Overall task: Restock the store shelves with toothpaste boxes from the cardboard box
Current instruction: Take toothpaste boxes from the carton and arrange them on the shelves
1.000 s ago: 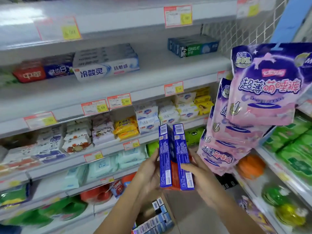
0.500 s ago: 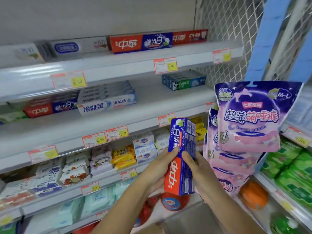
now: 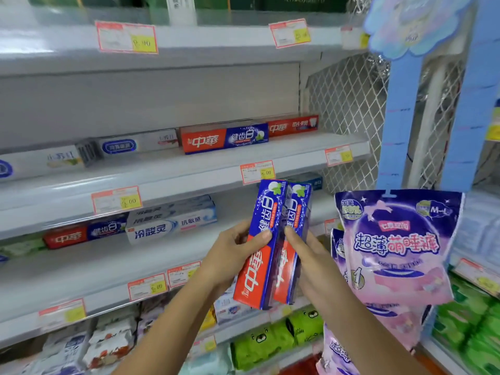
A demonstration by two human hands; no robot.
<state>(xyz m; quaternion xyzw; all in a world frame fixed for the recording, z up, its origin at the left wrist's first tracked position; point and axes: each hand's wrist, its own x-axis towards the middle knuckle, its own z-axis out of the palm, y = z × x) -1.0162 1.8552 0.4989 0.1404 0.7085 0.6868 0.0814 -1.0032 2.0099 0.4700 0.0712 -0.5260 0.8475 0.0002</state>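
Two long red-and-blue cardboard toothpaste boxes [image 3: 254, 277] stood on end in the air, side by side and touching, just in front of the white metal store shelves [image 3: 189, 171]; both leaned a little to the right, blue ends up and red ends down. The person's left hand [image 3: 230, 255] grasped the left one, thumb laid across its front and fingers [image 3: 239, 230] curled round behind it; the right hand [image 3: 313, 263] grasped the right one in the same manner, thumb on the front face, the other digits hidden behind the carton. One matching red-and-blue carton [image 3: 224, 138] lay flat on the shelf above, between a white-and-blue carton [image 3: 138, 144] and a red carton [image 3: 293, 126]; lower down lay a stack of white-and-blue toothpaste cartons [image 3: 173, 220]. Several red-and-yellow price tags [image 3: 257, 172] were fixed along the shelf edges; purple-and-pink plastic bags [image 3: 397, 247] hung to the right, near the right hand.
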